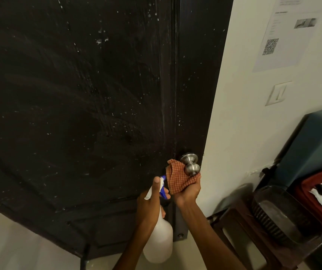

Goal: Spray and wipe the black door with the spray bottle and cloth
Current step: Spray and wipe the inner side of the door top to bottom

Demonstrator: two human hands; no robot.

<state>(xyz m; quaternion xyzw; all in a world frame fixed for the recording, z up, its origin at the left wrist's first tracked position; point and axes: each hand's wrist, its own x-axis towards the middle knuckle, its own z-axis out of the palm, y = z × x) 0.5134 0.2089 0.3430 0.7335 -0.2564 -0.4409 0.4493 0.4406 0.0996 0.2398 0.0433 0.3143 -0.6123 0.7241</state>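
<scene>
The black door is filling most of the view, and its surface is showing pale smears and many small white specks. At the right edge of the door, low down, a silver door knob is standing out from the wood.

The right hand is grasping an orange checked cloth and is pressing it around the underside of the knob, so the cloth is touching the knob and is also lying against the door edge just beside it. The fingers are curling under the cloth, and part of them is hidden by it.

The left hand is gripping the neck of the spray bottle, just to the left of the cloth. The thumb is lying along the white top of the sprayer, and a finger is resting on the blue trigger. The white body of the bottle is hanging down below the hand, in front of the lower part of the door. The nozzle is pointing up towards the door surface near the knob.

On the pale wall to the right of the door, a printed paper with a square code is hanging, and a light switch is sitting below it. In the lower right corner an open red suitcase and a dark wooden stool are standing.
</scene>
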